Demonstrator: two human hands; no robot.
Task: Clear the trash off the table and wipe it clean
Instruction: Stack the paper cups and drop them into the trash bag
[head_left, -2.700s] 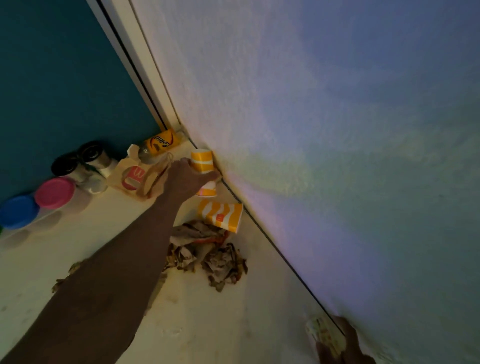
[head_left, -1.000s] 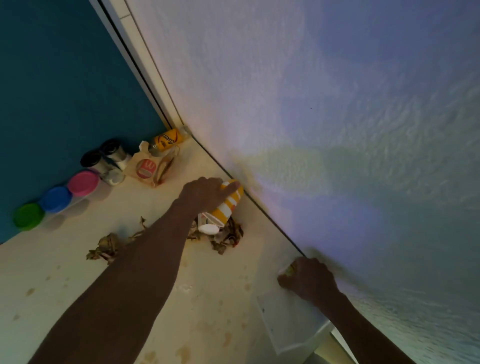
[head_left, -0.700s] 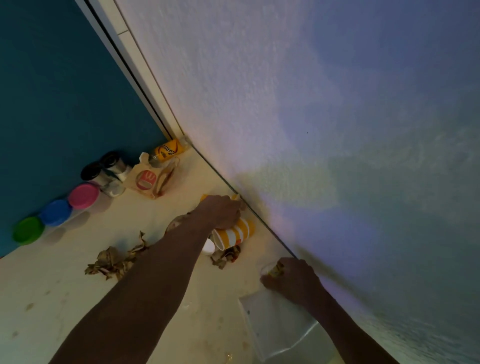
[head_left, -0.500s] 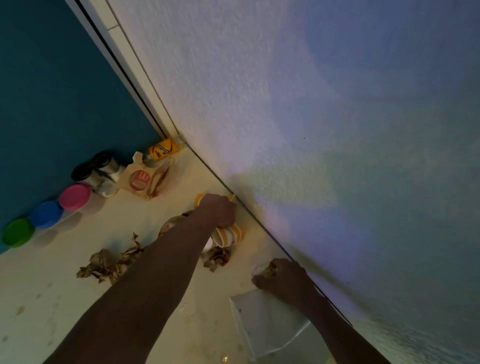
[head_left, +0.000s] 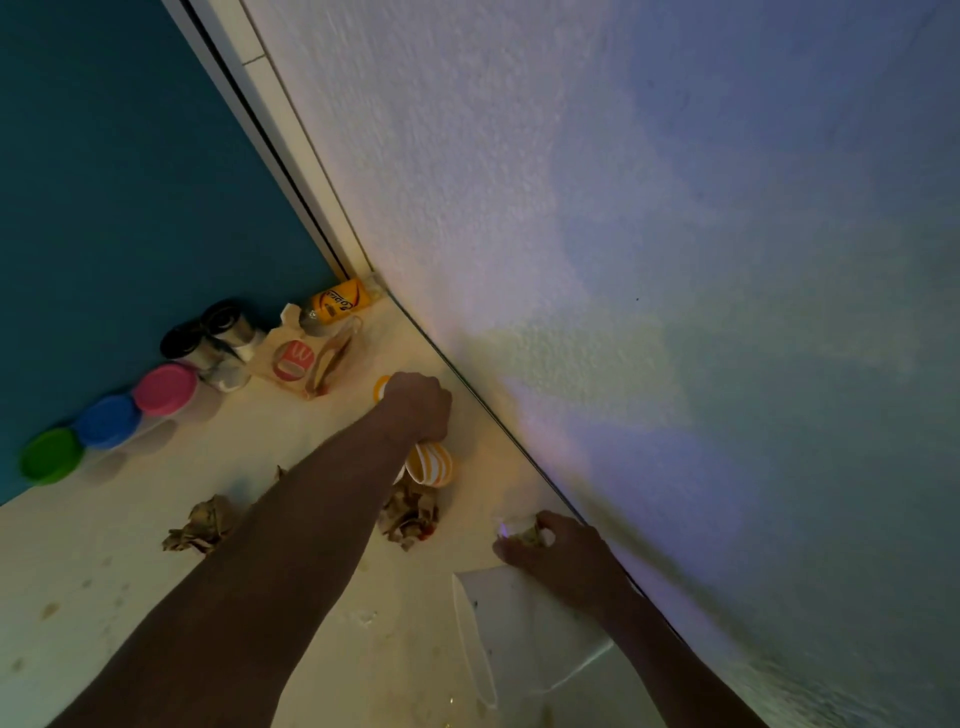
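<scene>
clearly your left hand (head_left: 417, 410) was curled shut over a yellow-and-white striped paper cup (head_left: 430, 466), the cup lying on its side with its mouth toward six o'clock, close to the wall (head_left: 623, 260) edge of the table (head_left: 104, 571). a second striped cup (head_left: 382, 387) peeked out at the ten o'clock side of your knuckles; whether your fingers also touched it could not be told. your right hand (head_left: 561, 556) was bunched around a small crumpled scrap (head_left: 524, 532), and it rested at the top edge of a white bag or sheet (head_left: 524, 639) at five o'clock from the cups.

those cups looked light and thin-walled, so you could expect them to dent under a hard squeeze and to roll if let go on their sides. a grip around the rim, or fingers hooked inside the mouth, seemed the firmest hold; nesting the two would likely free a hand.

crumpled brown paper (head_left: 409, 514) lay just at six o'clock of the held cup, with what may have been a red smear on it, and another wad (head_left: 205, 525) sat off at nine o'clock. both looked soft and springy, easy to gather by pinching the whole clump.

farther off at eleven o'clock a brown fast-food bag (head_left: 306, 361) and an orange bottle (head_left: 337, 305) lay in the corner. the tabletop showed brownish spots, so wiping was probably yet to come.
</scene>
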